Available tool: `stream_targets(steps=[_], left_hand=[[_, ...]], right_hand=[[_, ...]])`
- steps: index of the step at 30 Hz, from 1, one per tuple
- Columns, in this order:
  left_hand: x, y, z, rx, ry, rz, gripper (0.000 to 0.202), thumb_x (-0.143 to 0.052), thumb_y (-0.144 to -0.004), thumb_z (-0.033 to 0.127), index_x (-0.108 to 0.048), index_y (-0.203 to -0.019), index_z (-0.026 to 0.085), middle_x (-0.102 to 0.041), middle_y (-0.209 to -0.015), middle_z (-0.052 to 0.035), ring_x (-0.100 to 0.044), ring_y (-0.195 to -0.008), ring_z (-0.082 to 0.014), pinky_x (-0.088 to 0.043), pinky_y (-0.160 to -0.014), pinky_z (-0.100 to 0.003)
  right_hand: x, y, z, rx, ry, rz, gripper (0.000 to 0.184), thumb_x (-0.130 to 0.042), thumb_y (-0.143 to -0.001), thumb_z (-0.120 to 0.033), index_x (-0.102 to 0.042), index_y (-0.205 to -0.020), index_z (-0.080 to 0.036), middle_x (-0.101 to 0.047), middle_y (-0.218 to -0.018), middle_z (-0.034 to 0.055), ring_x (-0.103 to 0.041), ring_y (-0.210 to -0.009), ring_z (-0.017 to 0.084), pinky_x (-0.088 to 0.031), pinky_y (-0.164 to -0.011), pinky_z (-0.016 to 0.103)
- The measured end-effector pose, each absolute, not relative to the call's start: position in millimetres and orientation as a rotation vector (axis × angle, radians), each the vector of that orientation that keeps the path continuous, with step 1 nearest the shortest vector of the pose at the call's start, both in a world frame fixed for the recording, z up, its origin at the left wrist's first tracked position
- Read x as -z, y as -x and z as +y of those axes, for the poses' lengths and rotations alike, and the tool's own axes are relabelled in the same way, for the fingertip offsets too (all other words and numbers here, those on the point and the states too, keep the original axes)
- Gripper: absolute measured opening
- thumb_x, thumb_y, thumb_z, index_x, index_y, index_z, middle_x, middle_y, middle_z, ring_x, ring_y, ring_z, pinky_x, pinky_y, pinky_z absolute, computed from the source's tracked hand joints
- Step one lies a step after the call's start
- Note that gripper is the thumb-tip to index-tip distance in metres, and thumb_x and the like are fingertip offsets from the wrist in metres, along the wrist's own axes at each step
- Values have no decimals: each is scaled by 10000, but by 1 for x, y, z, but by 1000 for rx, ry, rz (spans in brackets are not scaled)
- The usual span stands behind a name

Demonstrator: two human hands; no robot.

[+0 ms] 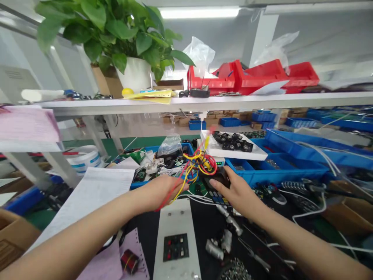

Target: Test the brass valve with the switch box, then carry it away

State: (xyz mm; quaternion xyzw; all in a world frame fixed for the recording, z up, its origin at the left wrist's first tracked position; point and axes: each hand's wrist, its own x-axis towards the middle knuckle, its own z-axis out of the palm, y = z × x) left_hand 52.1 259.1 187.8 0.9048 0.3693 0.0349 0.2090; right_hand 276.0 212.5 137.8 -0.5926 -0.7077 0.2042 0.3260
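My left hand (161, 190) is closed around a bundle of red, yellow and blue wires (198, 165) that loops up between my two hands. My right hand (237, 192) rests on a black device with a keypad (217, 188), its thumb lying across the top of the device. The wires seem to run to that device. Both hands are over the dark bench mat, just in front of a green circuit board area.
A grey plate with a small black switch block (175, 246) lies near me. Blue bins (279, 167) and a white tray of black parts (233, 146) stand behind. Printed sheets (93, 194) lie left. Metal connectors (221, 243) and white cables (314, 202) sit right. A shelf (204, 102) overhead carries a plant and red bins.
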Motion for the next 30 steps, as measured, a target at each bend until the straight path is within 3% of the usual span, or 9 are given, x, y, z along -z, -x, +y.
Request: stream_targets(steps=[5, 7, 11, 15, 19, 22, 26, 30], left_hand=[[-234, -38, 233, 474, -2759, 1101, 82, -540, -766, 161, -615, -762, 195, -678, -703, -41, -610, -598, -218, -321, -481, -279], [-256, -32, 234, 541, -2939, 1060, 127, -568, -715, 65, -621, -704, 181, -682, -702, -48, -622, -627, -239, -334, -512, -308], [-280, -9, 249, 175, -2946, 897, 114, -569, -776, 123, -634, -720, 198, -677, -738, -19, -615, -739, -193, -386, -653, -304], [-265, 3, 240, -11, -2728, 1232, 137, -490, -850, 214, -623, -882, 218, -684, -856, -2, -620, -766, -135, -428, -658, -213], [-246, -5, 209, -146, -2570, 1694, 295, -298, -919, 250, -572, -929, 140, -655, -867, -85, -615, -779, -206, -454, -635, -287], [-255, 5, 189, -155, -2602, 1692, 237, -356, -903, 240, -573, -864, 151, -638, -850, -63, -587, -795, -206, -445, -668, -302], [-295, 43, 164, -141, -2751, 1487, 180, -413, -892, 296, -568, -857, 212, -631, -818, 8, -545, -769, -152, -403, -681, -281], [-339, 83, 145, -170, -2889, 1269, 215, -373, -916, 254, -570, -840, 210, -625, -727, 28, -523, -737, -127, -284, -933, -390]], right_hand=[[-174, -256, 242, -432, 1742, -2302, 244, -441, -846, -350, -500, -969, -148, -627, -876, 115, -599, -780, 272, -449, -644, 380], [-191, -243, 237, -386, 1556, -2682, 193, -497, -811, -273, -530, -956, -151, -628, -922, 121, -605, -831, 307, -462, -664, 413], [-218, -228, 218, -912, 832, -2934, 271, -618, -743, -333, -572, -975, -200, -640, -942, 65, -606, -868, 274, -482, -727, 394], [-225, -219, 219, -1497, 889, -2026, 460, -540, -794, -454, -475, -1170, -198, -579, -1140, 84, -530, -1072, 226, -431, -918, 350], [-217, -202, 233, -1530, 1104, -1522, 571, -494, -797, -524, -398, -1225, -158, -502, -1261, 126, -438, -1200, 252, -357, -1021, 399], [-216, -192, 238, -1534, 1081, -1825, 637, -556, -748, -533, -433, -1226, -132, -456, -1313, 142, -397, -1232, 282, -298, -1064, 431], [-238, -179, 243, -1561, 927, -2246, 613, -575, -758, -502, -454, -1271, -187, -417, -1356, 117, -357, -1264, 286, -274, -1075, 437], [-269, -144, 255, -1539, 703, -2369, 554, -607, -748, -467, -508, -1240, -232, -283, -1440, 66, -168, -1351, 267, -155, -1111, 421]])
